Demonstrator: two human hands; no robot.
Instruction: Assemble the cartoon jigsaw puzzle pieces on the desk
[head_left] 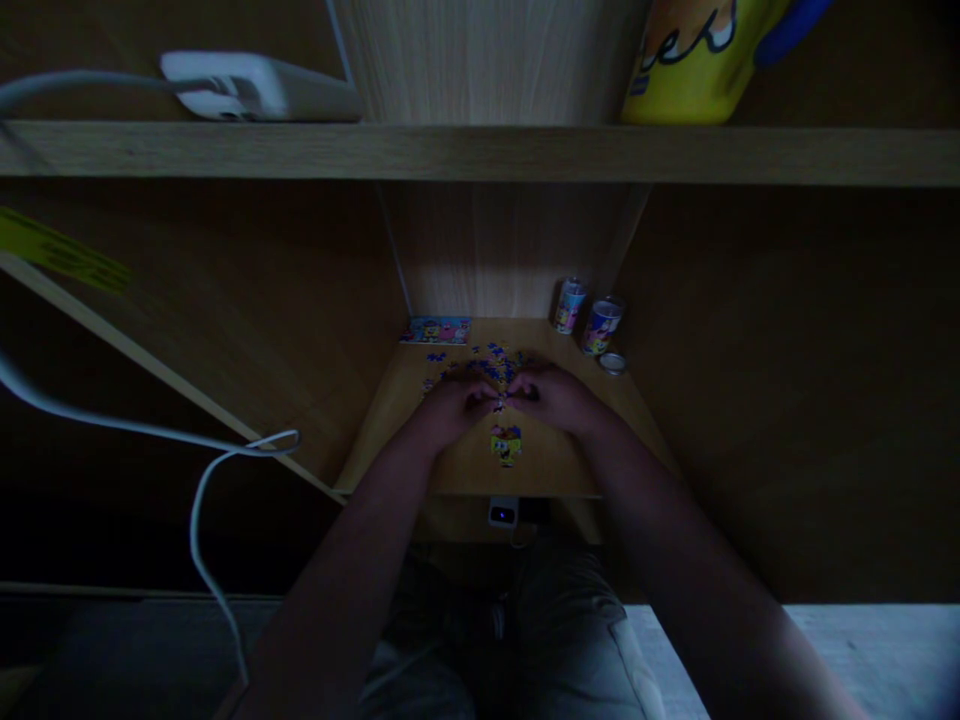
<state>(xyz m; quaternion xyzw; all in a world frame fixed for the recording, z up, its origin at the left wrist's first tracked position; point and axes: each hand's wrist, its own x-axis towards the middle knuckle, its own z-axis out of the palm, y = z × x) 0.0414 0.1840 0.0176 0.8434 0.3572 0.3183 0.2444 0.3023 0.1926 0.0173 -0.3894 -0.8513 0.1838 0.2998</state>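
On a wooden shelf board lies a loose spread of small blue jigsaw puzzle pieces [493, 366]. My left hand [459, 405] and my right hand [551, 395] meet at the near side of the spread, fingertips close together. Both hands are closed in a pinch on small puzzle pieces; their exact outlines are hard to make out in the dim light. Nearer to me is a partly joined puzzle section [506, 446] with a yellow cartoon character, lying flat and apart from my hands.
A picture card [436, 330] lies at the back left. Two printed cans [570, 306] [602, 326] stand at the back right, beside a round lid [612, 363]. Overhead, a shelf [480, 152] bears a white charger [259, 88] and a yellow mug [686, 75]. A white cable [196, 500] hangs at left.
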